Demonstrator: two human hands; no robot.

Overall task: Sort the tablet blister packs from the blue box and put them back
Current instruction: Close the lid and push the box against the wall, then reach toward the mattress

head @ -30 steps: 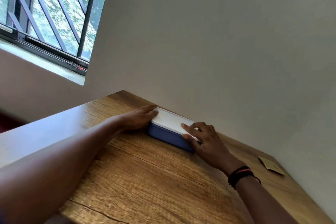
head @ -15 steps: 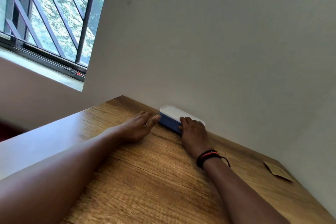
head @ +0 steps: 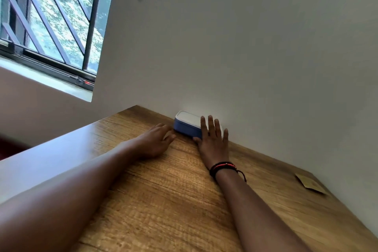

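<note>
Compared with the earlier views, the blue box is found farther back: it is now set flush against the wall, where a second ago it was held clear of the wall by both hands. The white lid is seated on the box, and no blister packs are seen outside it. From this it is judged that the sorting is finished and the box is being returned to its place; only the release of the hands appears to be left.

The right hand is laid flat, fingers straight and spread, over the end of the lid and the side of the box facing away from the wall; nothing is gripped. A dark wristband is worn on that wrist. The left hand is rested on the tabletop, on the side of the box away from the wall, fingers loosely bent and empty. Whether its fingertips touch the box cannot be told. A small brown card is seen lying close to the wall.
</note>
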